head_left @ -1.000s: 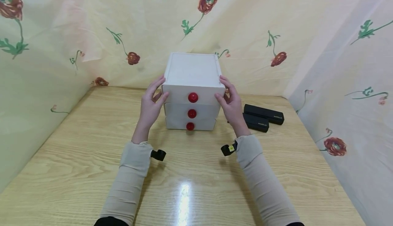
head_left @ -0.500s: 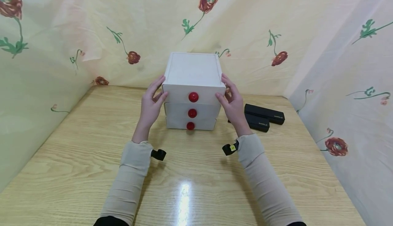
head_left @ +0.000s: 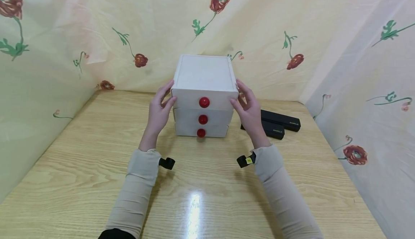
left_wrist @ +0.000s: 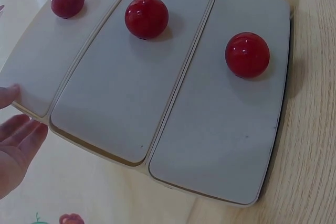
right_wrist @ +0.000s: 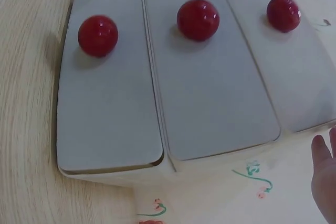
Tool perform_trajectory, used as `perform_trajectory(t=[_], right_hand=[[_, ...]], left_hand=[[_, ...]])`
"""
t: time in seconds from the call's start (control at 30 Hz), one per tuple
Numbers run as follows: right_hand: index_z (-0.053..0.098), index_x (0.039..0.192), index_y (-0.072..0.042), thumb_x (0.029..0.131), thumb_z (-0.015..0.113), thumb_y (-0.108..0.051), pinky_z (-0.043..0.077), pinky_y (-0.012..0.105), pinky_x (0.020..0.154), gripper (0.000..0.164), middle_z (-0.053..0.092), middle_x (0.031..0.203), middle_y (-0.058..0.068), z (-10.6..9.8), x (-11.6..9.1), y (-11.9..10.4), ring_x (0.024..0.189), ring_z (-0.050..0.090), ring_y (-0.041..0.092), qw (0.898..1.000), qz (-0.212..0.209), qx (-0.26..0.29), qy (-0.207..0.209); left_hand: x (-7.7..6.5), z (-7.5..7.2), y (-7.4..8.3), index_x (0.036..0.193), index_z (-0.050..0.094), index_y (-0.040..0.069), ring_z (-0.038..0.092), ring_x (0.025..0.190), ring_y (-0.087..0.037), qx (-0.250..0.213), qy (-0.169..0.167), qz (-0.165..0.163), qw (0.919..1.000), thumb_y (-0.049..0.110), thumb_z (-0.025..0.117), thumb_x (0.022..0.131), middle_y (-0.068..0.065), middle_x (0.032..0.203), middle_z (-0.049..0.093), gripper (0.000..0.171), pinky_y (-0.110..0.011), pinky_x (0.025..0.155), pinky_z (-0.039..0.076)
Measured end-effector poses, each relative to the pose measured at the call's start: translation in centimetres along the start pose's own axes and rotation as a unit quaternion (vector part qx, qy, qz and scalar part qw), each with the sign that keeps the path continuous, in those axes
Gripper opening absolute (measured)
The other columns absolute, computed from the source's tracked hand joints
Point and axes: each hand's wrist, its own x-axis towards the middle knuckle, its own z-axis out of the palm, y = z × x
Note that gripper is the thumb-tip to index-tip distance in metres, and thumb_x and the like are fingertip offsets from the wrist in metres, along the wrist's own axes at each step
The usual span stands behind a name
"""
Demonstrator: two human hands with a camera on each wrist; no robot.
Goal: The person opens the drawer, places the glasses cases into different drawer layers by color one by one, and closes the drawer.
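Note:
A white three-drawer box (head_left: pixel 202 100) with red round knobs stands on the wooden table. My left hand (head_left: pixel 159 111) is at its upper left front corner. The left thumb rests on the top drawer's front and the other fingers lie along the side, nearly straight in the left wrist view. At the opposite corner is my right hand (head_left: pixel 249 114), thumb tip overlapping the front edge and fingers extended beside the right side. Part of the right hand (right_wrist: pixel 325 182) shows at the right wrist view's edge, just off the box side. All three drawers look closed.
Two black oblong cases (head_left: pixel 280 120) lie on the table (head_left: pixel 107 152) right of the box, close to my right wrist. Behind the table and along its sides hangs a floral cloth (head_left: pixel 155 33).
My right hand has shifted slightly right, its fingers and thumb loosening from the box corner. The left hand stays in place, and the box has hardly moved.

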Motion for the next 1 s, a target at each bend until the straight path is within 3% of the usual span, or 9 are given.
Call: perform_trajectory(t=[0.17, 0.33, 0.47, 0.6, 0.8, 1.0], right_hand=[[0.044, 0.144, -0.01, 0.093, 0.062, -0.004, 0.034, 0.036, 0.116, 0.054, 0.044, 0.147, 0.012, -0.1, -0.6, -0.7, 0.119, 0.046, 0.012, 1.0, 0.001, 0.023, 0.017], [0.047, 0.142, -0.01, 0.093, 0.061, -0.003, 0.037, 0.029, 0.113, 0.051, 0.047, 0.146, 0.008, -0.2, -1.4, -1.2, 0.133, 0.043, 0.017, 0.998, 0.017, 0.056, 0.028], [0.046, 0.141, -0.006, 0.094, 0.059, -0.002, 0.036, 0.031, 0.114, 0.049, 0.045, 0.149, 0.007, -0.3, -2.1, -1.3, 0.14, 0.039, 0.019, 0.996, 0.016, 0.09, 0.024], [0.046, 0.14, -0.004, 0.095, 0.058, -0.001, 0.036, 0.033, 0.115, 0.047, 0.045, 0.149, 0.008, -0.2, -2.8, -1.3, 0.14, 0.039, 0.016, 0.994, 0.021, 0.107, 0.025], [0.05, 0.136, -0.006, 0.096, 0.057, -0.004, 0.042, 0.023, 0.108, 0.041, 0.052, 0.143, 0.006, 0.1, -4.0, -1.0, 0.138, 0.043, 0.015, 0.991, 0.053, 0.117, 0.045], [0.052, 0.133, -0.002, 0.096, 0.058, -0.005, 0.045, 0.024, 0.106, 0.038, 0.057, 0.136, 0.005, 0.7, -5.3, 0.1, 0.131, 0.05, 0.014, 0.987, 0.084, 0.123, 0.053]], left_hand=[[0.0, 0.1, 0.0, 0.14, 0.049, 0.003, 0.045, 0.136, -0.028, 0.005, 0.0, 0.0, 1.0, 0.005, 0.056, 0.096, -0.014, 0.146, 0.047, 0.044, -0.049, 0.104, 0.046], [0.0, 0.2, 0.1, 0.138, 0.051, 0.003, 0.047, 0.134, -0.028, 0.017, 0.006, -0.001, 0.9998, 0.005, 0.056, 0.096, -0.015, 0.144, 0.049, 0.042, -0.05, 0.1, 0.049], [0.0, 0.2, 0.1, 0.138, 0.052, 0.005, 0.048, 0.133, -0.027, 0.032, 0.007, -0.002, 0.9994, 0.005, 0.056, 0.096, -0.014, 0.143, 0.05, 0.042, -0.05, 0.098, 0.05], [0.0, 0.2, 0.1, 0.138, 0.052, 0.006, 0.048, 0.133, -0.027, 0.034, 0.01, -0.006, 0.9994, 0.005, 0.056, 0.096, -0.014, 0.143, 0.05, 0.043, -0.05, 0.098, 0.05], [0.1, 0.2, 0.3, 0.137, 0.053, 0.006, 0.049, 0.132, -0.027, 0.036, 0.013, -0.003, 0.9993, 0.005, 0.056, 0.095, -0.015, 0.142, 0.051, 0.042, -0.049, 0.096, 0.051], [0.0, 0.3, 0.3, 0.137, 0.053, 0.006, 0.05, 0.131, -0.027, 0.037, 0.016, -0.006, 0.9992, 0.006, 0.056, 0.096, -0.014, 0.141, 0.051, 0.041, -0.051, 0.095, 0.052]])
